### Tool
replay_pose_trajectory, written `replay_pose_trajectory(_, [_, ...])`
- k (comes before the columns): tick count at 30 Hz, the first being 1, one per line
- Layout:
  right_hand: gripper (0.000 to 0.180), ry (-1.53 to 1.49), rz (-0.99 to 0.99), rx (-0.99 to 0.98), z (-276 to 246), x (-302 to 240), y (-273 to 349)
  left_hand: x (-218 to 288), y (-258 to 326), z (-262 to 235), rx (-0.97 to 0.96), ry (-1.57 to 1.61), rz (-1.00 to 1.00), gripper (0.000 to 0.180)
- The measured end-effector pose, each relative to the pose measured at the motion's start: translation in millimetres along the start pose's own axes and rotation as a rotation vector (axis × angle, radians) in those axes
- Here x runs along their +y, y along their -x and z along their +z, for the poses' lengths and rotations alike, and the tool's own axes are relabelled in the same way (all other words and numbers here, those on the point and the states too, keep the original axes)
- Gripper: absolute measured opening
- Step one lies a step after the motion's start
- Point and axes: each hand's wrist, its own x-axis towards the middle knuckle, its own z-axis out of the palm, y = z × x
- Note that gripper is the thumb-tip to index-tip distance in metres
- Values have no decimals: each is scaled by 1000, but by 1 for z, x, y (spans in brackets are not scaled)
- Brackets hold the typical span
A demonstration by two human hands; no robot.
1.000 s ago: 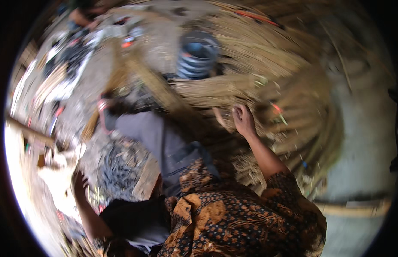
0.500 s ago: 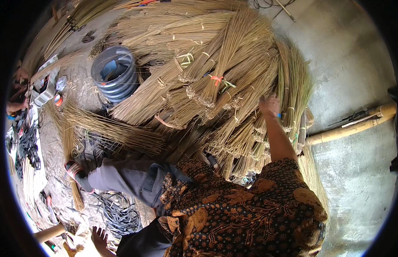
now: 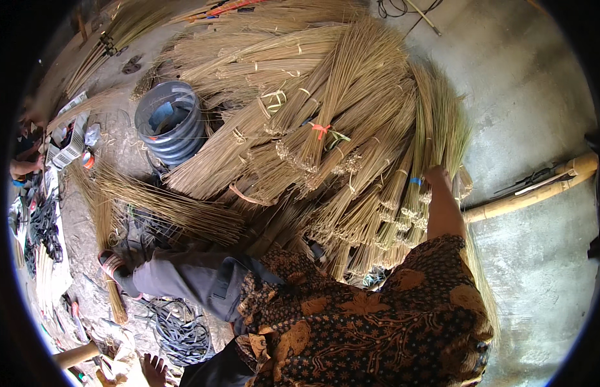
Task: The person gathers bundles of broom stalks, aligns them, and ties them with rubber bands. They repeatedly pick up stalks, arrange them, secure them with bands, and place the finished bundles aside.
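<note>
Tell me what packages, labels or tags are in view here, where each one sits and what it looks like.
Flat printed package: far left on the ground, rectangular, pale with dark print.
Small round container: beside it, orange and white.
No signs or screens in view.

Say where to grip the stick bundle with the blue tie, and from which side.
Grip the blue-tied stick bundle just above its blue tie, where the sticks are cinched narrow. Come from the right, where the right hand already rests on it; neighbouring bundles crowd its left.
</note>
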Motion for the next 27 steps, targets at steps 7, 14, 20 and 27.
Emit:
replay_pose_trajectory(7, [37,-1633,-134,-446,-19,-19,16,-4,10,2,-5,-67,42,58])
replay_pose_trajectory(14, [39,-1828,-95,-633,-3,-67,95,-13,12,-5,-1,-91,101,57])
replay_pose_trajectory(20, [19,-1933,-145,-417,-15,-128,146,0,1,-8,56,-174,248,64])
replay_pose_trajectory(27, [33,-1693,-973,-682,-28,-203,281,89,95,159,-89,-85,834,61])
